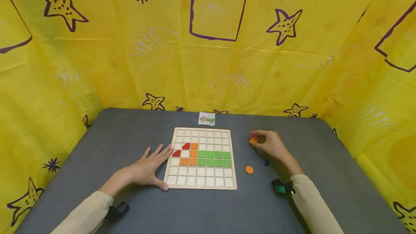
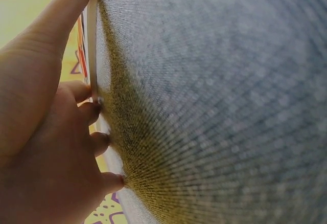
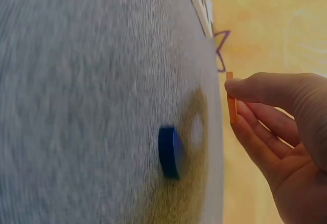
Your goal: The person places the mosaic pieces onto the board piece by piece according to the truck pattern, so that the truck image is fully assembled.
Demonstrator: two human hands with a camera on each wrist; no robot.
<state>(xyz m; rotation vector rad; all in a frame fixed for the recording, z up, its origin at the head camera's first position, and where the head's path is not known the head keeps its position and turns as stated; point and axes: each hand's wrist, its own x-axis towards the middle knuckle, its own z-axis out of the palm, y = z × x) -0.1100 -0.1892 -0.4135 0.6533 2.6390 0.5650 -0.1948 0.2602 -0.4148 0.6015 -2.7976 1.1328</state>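
Note:
A wooden grid board [image 1: 201, 184] lies on the table, with red quarter-round tiles [image 1: 186, 146], several orange tiles [image 1: 183, 161] and two rows of green square tiles [image 1: 210, 162] in its cells. My left hand [image 1: 147, 169] is spread along the board's left side, its thumb and fingertips at the edge; the left wrist view shows the fingertips down by the tabletop. To the right of the board, my right hand [image 1: 272, 144] pinches an orange tile [image 3: 231, 101] between thumb and fingers. In the right wrist view this tile appears edge-on, above the table.
Between board and right forearm lies an orange disc [image 1: 249, 169]. A small dark blue piece [image 3: 167, 153] sits under the right wrist. Behind the board is a small picture card [image 1: 207, 118]. A yellow patterned cloth [image 1: 208, 60] surrounds the grey table [image 1: 136, 129] at the back and sides.

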